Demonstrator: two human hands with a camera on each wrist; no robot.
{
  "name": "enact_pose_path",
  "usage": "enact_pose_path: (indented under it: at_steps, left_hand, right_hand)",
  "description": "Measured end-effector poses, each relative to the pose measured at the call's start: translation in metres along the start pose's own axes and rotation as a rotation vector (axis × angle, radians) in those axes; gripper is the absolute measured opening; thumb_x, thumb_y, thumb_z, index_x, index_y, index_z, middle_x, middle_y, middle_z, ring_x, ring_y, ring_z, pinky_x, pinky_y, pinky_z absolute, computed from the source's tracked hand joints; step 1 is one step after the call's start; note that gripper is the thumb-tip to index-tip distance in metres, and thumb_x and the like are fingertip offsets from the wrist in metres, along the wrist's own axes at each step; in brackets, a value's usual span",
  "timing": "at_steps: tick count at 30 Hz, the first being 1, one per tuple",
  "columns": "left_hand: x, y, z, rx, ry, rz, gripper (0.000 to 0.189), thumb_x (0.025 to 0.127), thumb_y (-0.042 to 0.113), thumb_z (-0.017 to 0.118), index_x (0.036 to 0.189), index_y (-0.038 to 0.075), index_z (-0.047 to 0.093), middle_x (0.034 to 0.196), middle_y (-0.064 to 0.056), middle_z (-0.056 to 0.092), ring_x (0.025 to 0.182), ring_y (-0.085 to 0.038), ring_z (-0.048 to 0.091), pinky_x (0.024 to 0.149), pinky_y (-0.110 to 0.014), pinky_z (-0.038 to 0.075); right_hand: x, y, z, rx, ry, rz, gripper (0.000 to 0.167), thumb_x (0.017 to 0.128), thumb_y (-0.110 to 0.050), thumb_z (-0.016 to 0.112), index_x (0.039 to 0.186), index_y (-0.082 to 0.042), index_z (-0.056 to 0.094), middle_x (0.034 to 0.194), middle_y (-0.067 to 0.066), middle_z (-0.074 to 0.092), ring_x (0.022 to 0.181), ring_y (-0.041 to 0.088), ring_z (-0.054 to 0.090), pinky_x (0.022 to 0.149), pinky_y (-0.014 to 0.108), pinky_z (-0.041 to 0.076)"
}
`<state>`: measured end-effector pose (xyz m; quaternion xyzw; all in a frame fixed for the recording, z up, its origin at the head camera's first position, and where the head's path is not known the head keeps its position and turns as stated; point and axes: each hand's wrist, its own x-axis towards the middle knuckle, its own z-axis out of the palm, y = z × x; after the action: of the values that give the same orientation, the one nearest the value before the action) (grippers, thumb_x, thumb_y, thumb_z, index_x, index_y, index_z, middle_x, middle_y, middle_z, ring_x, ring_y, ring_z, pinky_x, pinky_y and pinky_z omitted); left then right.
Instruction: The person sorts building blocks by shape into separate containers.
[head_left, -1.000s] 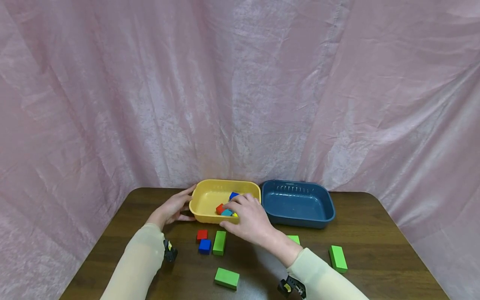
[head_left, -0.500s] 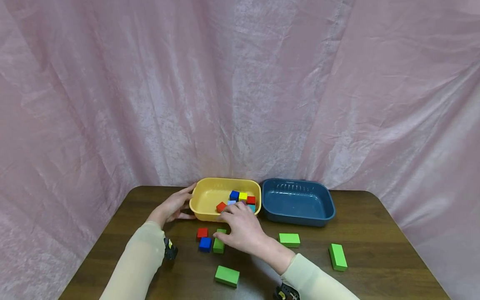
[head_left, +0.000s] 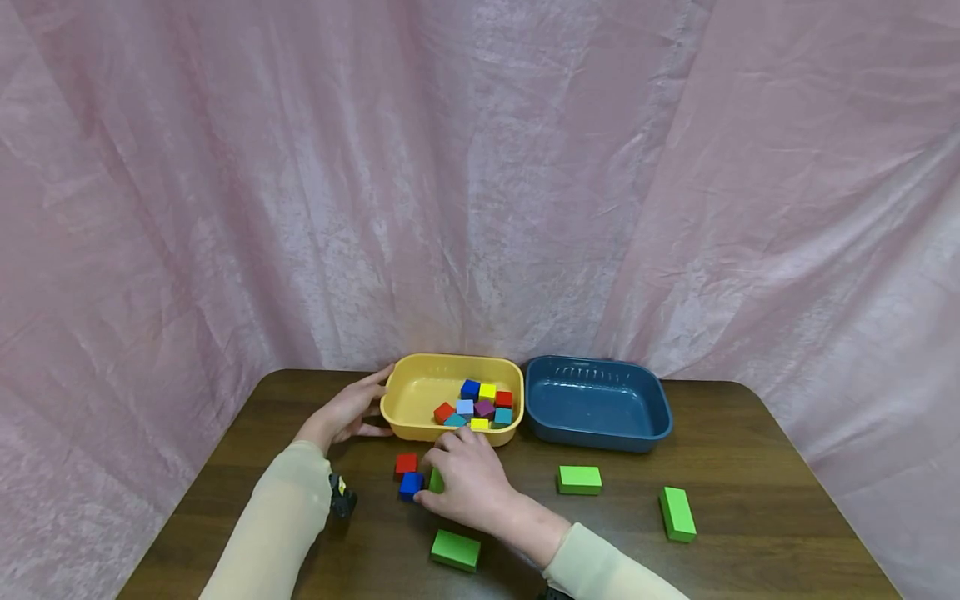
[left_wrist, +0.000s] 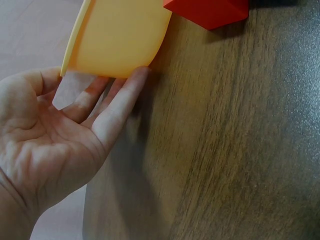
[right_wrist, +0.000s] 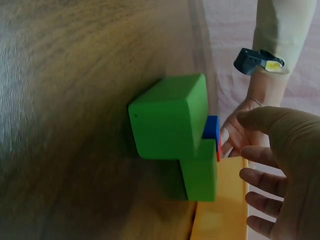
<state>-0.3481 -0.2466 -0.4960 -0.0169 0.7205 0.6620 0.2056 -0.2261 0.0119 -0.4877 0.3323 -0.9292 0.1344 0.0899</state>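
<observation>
Moved: right hand (head_left: pixel 471 483), drawn back from the near rim of the yellow bin (head_left: pixel 411 400) toward the person and a little left; the cubes (head_left: pixel 484 408) inside are now in plainer view.
Still: left hand (head_left: pixel 348 414), at the bin's left end.
Green block (head_left: pixel 436 481): on the desk (head_left: pixel 375 558), in front of the yellow bin, mostly hidden by the right hand in the head view.
Block from hand: below the fingers and to the left of the palm, showing between thumb and forefinger.
Long axis: covered from above; in the right wrist view it seems to run toward the yellow bin, but part is masked by the lower block (head_left: pixel 455 551).
Nearer hand: right, by far; the left is well apart, beyond the red cube (head_left: pixel 407 464).
Right hand state: thumb and fingers apart, nothing between them gripped; the right wrist view shows them clear of the block.
Left hand state: fingers apart and fairly straight, tips touching the bin's end.
Tight side: blue cube (head_left: pixel 410 485), just left of the block near the right thumb; that thumb likely has little room.
</observation>
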Motion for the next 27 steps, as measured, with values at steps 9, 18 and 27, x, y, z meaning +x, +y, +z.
enact_pose_path:
  at_steps: [9, 18, 27]
  left_hand:
    - [0.000, 0.000, 0.000, 0.007, 0.003, 0.003, 0.062, 0.110, 0.021, 0.042, 0.164, 0.037, 0.019, 0.167, -0.017, 0.017, 0.134, -0.043, 0.049, 0.086, -0.055, 0.059]
    - [-0.001, -0.001, 0.001, 0.002, 0.012, 0.004, 0.061, 0.109, 0.020, 0.042, 0.164, 0.037, 0.021, 0.167, -0.016, 0.017, 0.133, -0.042, 0.050, 0.086, -0.055, 0.059]
    - [-0.002, 0.001, 0.002, 0.005, 0.018, -0.003, 0.061, 0.110, 0.022, 0.042, 0.164, 0.037, 0.020, 0.166, -0.017, 0.022, 0.134, -0.041, 0.050, 0.086, -0.055, 0.059]
  right_hand:
    - [0.004, -0.007, 0.013, -0.079, -0.013, 0.022, 0.040, 0.083, -0.057, 0.079, 0.102, -0.022, 0.076, 0.107, -0.003, 0.064, 0.102, 0.020, 0.050, 0.087, 0.037, 0.046]
    - [0.006, -0.008, 0.026, -0.196, 0.034, 0.005, 0.041, 0.081, -0.060, 0.079, 0.094, -0.021, 0.076, 0.104, -0.001, 0.063, 0.101, 0.021, 0.051, 0.083, 0.037, 0.046]
    - [0.008, -0.008, 0.031, -0.230, 0.085, -0.020, 0.039, 0.080, -0.059, 0.080, 0.088, -0.021, 0.075, 0.098, -0.001, 0.061, 0.097, 0.021, 0.051, 0.078, 0.037, 0.045]
